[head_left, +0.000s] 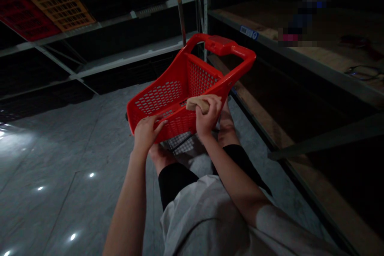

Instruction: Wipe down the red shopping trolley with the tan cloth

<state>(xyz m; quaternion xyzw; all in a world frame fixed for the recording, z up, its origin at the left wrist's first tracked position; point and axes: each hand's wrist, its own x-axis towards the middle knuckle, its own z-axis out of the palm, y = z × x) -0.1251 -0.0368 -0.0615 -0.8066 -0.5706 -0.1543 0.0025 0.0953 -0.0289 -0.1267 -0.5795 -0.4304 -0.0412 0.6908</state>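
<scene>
A red plastic shopping cart (177, 73) with perforated walls stands right in front of my legs, its looped handle at the far right end. My left hand (147, 128) rests over the cart's near rim at the left, fingers reaching inside and thumb apart along the edge. In my right hand (207, 116) is a folded tan cloth (198, 103), pressed against the near side rim closer to the handle. The palm side of both hands is hidden.
Metal shelving (120, 62) runs behind the cart, with a yellow crate (60, 6) and a red crate (27, 18) up on the left. A wooden shelf (255, 18) on the right holds dark, partly blurred items. The grey floor (60, 152) shows light reflections.
</scene>
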